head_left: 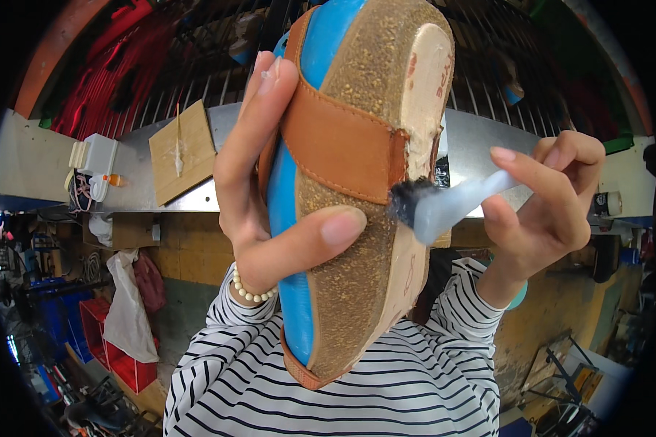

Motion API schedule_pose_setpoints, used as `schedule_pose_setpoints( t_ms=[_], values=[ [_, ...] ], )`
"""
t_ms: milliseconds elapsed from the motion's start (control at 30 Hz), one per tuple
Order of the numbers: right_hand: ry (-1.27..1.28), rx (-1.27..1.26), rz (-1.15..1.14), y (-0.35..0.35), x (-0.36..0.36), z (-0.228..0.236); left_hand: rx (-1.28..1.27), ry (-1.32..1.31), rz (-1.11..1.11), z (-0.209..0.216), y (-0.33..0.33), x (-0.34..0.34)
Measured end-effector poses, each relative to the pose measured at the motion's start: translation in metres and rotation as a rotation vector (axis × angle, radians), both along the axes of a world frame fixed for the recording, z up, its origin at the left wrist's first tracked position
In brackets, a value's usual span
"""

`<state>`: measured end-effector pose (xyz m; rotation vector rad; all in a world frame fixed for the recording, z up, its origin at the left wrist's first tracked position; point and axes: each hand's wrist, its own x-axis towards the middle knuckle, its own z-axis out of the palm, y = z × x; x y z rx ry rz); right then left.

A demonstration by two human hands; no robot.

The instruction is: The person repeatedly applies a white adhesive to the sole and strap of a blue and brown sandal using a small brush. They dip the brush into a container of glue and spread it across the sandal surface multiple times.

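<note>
A sandal with a speckled cork sole (350, 269) is held up on edge close in front of me, its pale underside turned to the right. A blue last (290, 291) fills it, and a stitched brown leather strap (339, 142) wraps its side. My left hand (251, 237) is closed round it from the left, thumb on the cork and fingers by the strap. Between the fingers of my right hand (554, 197) is a brush (444, 207) with a whitish handle and dark bristles. Its bristles meet the sole's edge by the strap's end, where a pale coating shows.
Behind the sandal runs a metal bench (138, 153). On it lie a brown board (182, 149) with a thin white-smeared stick (178, 156), and a white container (100, 154). Metal bars of a rack (189, 65) stand beyond. Red crates (135, 371) are low on the left.
</note>
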<state>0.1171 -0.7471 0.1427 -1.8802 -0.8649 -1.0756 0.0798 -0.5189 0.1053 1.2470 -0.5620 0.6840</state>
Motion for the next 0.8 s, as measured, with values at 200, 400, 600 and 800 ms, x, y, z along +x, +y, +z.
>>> schedule_pose_setpoints(
  t_ms=[200, 400, 600, 800],
  values=[
    [0.096, 0.015, 0.141, -0.002, -0.004, -0.013, 0.043, -0.114, 0.092, -0.008, -0.003, 0.008],
    [0.127, 0.039, 0.125, -0.001, -0.014, -0.020, 0.313, -0.585, 0.547, -0.001, 0.000, 0.046],
    [0.125, 0.066, 0.153, 0.005, -0.019, -0.024, 0.423, -0.548, 0.720, -0.005, 0.005, 0.049],
    [0.171, 0.089, 0.247, 0.011, -0.027, -0.021, 0.490, -0.505, 0.833, -0.002, -0.002, 0.045]
  ],
)
